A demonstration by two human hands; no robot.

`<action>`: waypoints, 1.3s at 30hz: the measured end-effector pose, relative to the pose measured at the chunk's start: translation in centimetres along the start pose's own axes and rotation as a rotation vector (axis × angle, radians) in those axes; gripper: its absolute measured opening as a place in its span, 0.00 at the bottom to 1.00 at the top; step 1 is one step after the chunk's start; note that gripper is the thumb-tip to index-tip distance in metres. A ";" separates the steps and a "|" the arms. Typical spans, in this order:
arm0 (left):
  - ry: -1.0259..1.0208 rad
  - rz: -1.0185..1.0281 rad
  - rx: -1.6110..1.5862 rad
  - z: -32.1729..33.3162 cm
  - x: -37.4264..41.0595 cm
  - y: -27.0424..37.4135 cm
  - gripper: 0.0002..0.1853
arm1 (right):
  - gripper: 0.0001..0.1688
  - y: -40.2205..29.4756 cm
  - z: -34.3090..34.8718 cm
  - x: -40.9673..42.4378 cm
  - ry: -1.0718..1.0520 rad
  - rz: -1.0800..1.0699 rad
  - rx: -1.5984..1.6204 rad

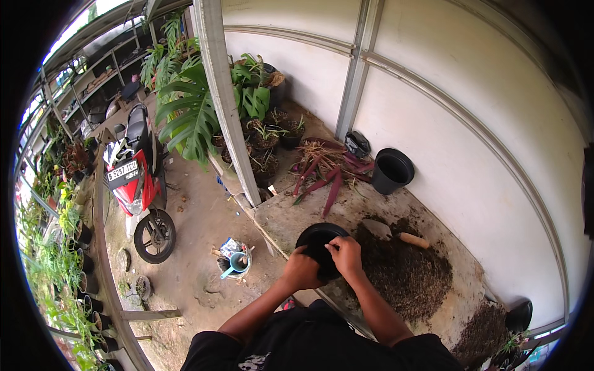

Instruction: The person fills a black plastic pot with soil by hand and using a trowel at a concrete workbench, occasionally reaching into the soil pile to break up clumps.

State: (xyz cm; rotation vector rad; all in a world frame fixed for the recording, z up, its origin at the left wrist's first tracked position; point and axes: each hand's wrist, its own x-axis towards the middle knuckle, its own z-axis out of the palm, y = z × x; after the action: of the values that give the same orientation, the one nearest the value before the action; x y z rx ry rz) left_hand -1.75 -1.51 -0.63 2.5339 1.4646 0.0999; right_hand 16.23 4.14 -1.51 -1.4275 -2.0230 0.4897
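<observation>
A black plastic plant pot stands in front of me by the near edge of the concrete ledge. My left hand grips its left side, with the fingertips over the rim. Above the pot's right part, my right hand has its thumb and fingers pinched together; whether something small is between them is too hard to see. The pot's inside is dark, and its contents are hidden. Right of the pot spreads a heap of dark potting soil, with a hand trowel lying on its far side.
Uprooted purple-leaved plants lie behind the pot, near another black pot and a black plastic bag. A metal post rises at the ledge. Below left are a bucket with a blue dipper and a red motorcycle.
</observation>
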 end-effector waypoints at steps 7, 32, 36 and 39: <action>0.056 0.010 -0.014 1.0 0.0 -0.4 0.29 | 0.10 0.0 -2.3 1.0 0.126 0.048 0.116; 0.090 0.061 -0.009 1.5 -0.1 -0.9 0.30 | 0.22 -0.4 2.6 1.6 -0.407 0.061 -0.325; 0.074 0.050 0.023 0.9 0.0 -0.4 0.30 | 0.15 0.3 3.0 1.4 -0.307 0.098 -0.240; 0.093 0.051 0.031 1.2 0.0 -0.6 0.30 | 0.17 0.0 2.1 1.5 -0.271 0.063 -0.138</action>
State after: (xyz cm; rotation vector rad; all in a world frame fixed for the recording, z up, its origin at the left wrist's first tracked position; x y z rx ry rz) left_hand -2.05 -1.43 -1.92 2.6244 1.4452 0.2069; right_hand 14.49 5.63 -2.69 -1.5821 -2.2681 0.6089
